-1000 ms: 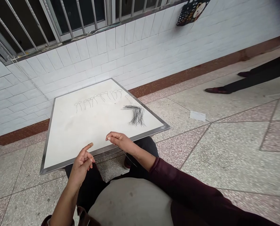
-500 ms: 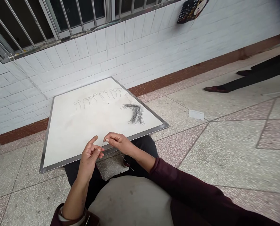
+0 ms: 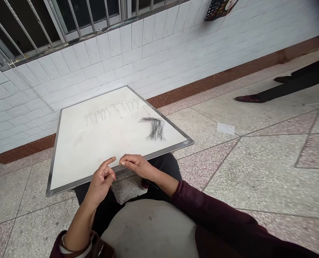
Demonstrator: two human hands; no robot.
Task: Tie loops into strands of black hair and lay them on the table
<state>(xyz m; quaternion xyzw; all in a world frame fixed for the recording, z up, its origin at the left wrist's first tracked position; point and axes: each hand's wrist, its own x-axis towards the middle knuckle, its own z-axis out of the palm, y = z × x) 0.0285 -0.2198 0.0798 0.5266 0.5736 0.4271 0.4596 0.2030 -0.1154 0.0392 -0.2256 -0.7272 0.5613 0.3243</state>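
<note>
My right hand (image 3: 138, 166) is the nearer one to the bundle of dark wires (image 3: 157, 128), which lies on the white table (image 3: 73, 157) beyond it and to its right. The bundle bends: one arm runs sideways, the other fans toward me. My right thumb and fingertips are bunched near the table's edge; I cannot tell whether they pinch a wire. My left hand (image 3: 102, 181) is just beside, forefinger stretched out, thumb by the curled fingers, its hold unclear. Looped wires (image 3: 116, 103) line the far side.
</note>
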